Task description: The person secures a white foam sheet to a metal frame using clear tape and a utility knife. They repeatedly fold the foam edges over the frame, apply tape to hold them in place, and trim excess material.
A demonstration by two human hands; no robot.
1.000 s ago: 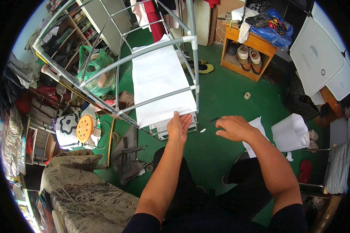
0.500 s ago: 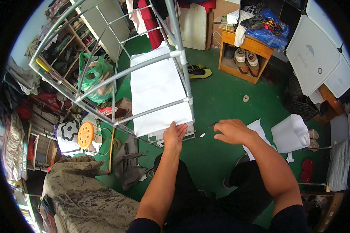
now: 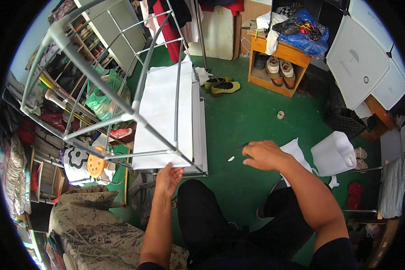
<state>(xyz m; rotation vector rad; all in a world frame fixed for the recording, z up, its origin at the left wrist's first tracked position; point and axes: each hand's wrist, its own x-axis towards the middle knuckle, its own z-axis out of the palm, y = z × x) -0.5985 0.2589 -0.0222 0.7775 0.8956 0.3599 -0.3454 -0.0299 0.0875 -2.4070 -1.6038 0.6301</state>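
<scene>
A grey tube-frame rack [image 3: 176, 94] stands in front of me, with a long white sheet [image 3: 162, 114] lying flat inside its lower part. My left hand [image 3: 167, 180] pinches the near edge of that sheet, thumb on top and fingers beneath. My right hand [image 3: 266, 155] is held over the green floor to the right of the rack, apart from it. Its fingers close round a slim dark tool [image 3: 242, 146]; only the tip shows, so its exact kind is unclear. Below that tip, a small white scrap [image 3: 231, 158] lies on the floor.
A rolled white sheet [image 3: 333, 154] stands at the right, beside a flat white piece [image 3: 297, 153]. A tape roll [image 3: 280, 115] lies farther off. Shoes sit in a wooden cabinet [image 3: 279, 63]. Yellow-green shoes [image 3: 225, 87], a green bag [image 3: 105, 96] and camouflage cloth [image 3: 90, 220] surround the rack.
The rack and its white sheet have shifted left and swung round, its upper bars coming closer to me. My left hand has moved left and nearer. My right hand has barely moved.
</scene>
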